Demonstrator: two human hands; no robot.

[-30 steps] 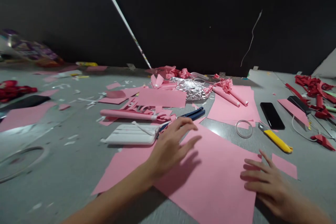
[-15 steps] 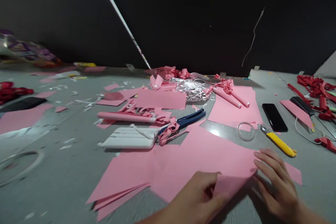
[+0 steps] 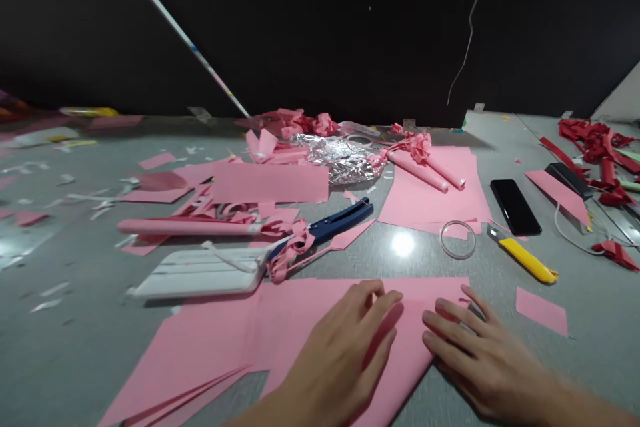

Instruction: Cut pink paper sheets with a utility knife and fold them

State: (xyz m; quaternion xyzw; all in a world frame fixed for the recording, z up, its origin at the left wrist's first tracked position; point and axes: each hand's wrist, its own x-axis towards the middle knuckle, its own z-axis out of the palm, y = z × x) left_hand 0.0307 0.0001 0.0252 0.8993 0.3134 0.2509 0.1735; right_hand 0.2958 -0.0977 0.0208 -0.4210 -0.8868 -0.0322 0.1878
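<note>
A sheet of pink paper (image 3: 400, 373) lies before me with its near side folded over, the fold running along its lower right edge. My left hand (image 3: 345, 347) rests on it, fingers bent but apart. My right hand (image 3: 485, 347) lies against the paper's right side, fingers spread, fingertips on the surface. Neither hand grips anything. More pink sheets (image 3: 200, 340) lie stacked at the left, partly under the folded sheet. To the right of my right hand is a small pink paper piece (image 3: 543, 311).
A yellow utility knife (image 3: 527, 259), a phone (image 3: 516, 207) and a clear ring (image 3: 457, 255) lie at the right. Beyond my hands are a dark blue handled tool (image 3: 340, 221), a flat white object (image 3: 195, 273), rolled pink paper (image 3: 190, 227) and crumpled foil (image 3: 345, 159).
The sheet's lifted near edge has been folded down onto the paper. My left hand has let go of that edge and opened flat; my right hand has moved left onto the sheet.
</note>
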